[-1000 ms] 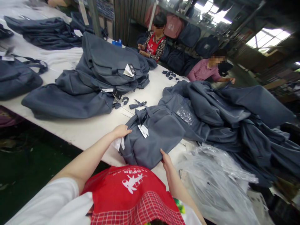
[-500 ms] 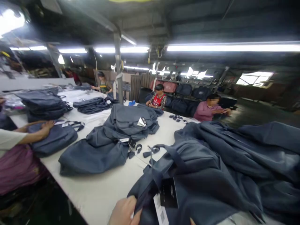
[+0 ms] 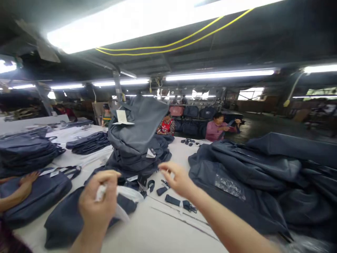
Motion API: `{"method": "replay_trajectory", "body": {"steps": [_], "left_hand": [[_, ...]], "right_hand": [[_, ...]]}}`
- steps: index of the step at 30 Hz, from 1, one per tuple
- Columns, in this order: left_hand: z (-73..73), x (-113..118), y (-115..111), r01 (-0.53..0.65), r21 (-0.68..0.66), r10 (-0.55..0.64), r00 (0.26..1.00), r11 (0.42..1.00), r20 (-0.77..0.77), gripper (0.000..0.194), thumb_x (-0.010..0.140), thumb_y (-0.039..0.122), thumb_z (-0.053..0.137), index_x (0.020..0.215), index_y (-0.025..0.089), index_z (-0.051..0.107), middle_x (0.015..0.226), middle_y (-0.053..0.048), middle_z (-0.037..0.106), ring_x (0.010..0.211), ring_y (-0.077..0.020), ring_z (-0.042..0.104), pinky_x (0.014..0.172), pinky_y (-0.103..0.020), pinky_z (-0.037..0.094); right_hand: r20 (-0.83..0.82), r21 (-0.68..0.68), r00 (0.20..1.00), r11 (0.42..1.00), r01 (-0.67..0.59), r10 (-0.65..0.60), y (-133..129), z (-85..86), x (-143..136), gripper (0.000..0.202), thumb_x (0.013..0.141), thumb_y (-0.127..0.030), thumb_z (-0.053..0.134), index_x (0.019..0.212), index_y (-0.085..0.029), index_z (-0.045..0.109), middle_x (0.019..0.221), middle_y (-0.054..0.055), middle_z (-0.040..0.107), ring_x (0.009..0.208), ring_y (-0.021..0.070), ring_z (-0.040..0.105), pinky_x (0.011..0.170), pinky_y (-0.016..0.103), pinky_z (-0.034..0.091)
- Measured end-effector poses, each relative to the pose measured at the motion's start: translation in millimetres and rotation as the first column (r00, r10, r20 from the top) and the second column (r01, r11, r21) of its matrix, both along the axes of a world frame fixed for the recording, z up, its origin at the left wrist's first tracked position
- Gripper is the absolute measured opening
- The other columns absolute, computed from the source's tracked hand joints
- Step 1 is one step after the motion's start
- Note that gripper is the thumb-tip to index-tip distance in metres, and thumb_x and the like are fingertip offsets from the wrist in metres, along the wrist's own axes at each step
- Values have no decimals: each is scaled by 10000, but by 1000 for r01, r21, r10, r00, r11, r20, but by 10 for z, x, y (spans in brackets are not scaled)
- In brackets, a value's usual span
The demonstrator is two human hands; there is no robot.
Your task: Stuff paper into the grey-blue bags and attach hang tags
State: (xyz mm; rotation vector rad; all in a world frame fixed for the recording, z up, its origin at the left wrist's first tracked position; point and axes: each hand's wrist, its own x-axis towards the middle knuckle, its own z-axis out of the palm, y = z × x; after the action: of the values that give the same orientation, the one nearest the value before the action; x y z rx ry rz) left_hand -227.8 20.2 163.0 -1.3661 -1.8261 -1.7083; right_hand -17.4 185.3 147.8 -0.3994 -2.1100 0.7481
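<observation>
My left hand (image 3: pixel 98 196), fingers curled, is closed on a crumpled thin white sheet (image 3: pixel 129 193), whose loose part trails to the right; paper or plastic, I cannot tell. Past the pile's near side, my right hand (image 3: pixel 179 179) has bent fingers apart with nothing in them. A dark blue bag (image 3: pixel 139 123) with a white tag (image 3: pixel 121 116) stands tilted on top of a pile of similar bags (image 3: pixel 155 156), touched by neither hand. Beneath my right hand lies a bundled strap (image 3: pixel 173 201) on the white table (image 3: pixel 147 232).
At the left, a co-worker's hand (image 3: pixel 28 181) rests on another dark bag (image 3: pixel 39 196). Folded bags (image 3: pixel 88 142) are stacked behind. A large heap of dark bags (image 3: pixel 252 168) fills the right side, with clear plastic on it. Seated people work beyond the table.
The tagged bag has left my hands and now tilts on the pile. Both hands have come up into view, the left with a white sheet. The view has tipped upward.
</observation>
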Motion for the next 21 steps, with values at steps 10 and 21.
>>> {"method": "replay_trajectory", "body": {"steps": [10,21], "left_hand": [[-1928,1438,387,653,-405,-358,720,640,595,365,809,461,529,1058,199,581,1096,-103,658,1070,-251,599,932,-384,474],[-2204,2157,341,848,-524,-404,508,78,761,374,736,474,561,967,193,646,877,-60,688,576,-152,579,436,-246,429]], "right_hand": [[113,-867,988,496,45,108,-776,-1790,845,416,825,-542,516,865,-144,629,739,36,643,538,112,582,500,226,442],[-258,-962,571,261,-79,-779,-356,-1757,2214,415,731,-589,631,706,-196,500,518,-53,491,570,123,551,617,248,468]]}}
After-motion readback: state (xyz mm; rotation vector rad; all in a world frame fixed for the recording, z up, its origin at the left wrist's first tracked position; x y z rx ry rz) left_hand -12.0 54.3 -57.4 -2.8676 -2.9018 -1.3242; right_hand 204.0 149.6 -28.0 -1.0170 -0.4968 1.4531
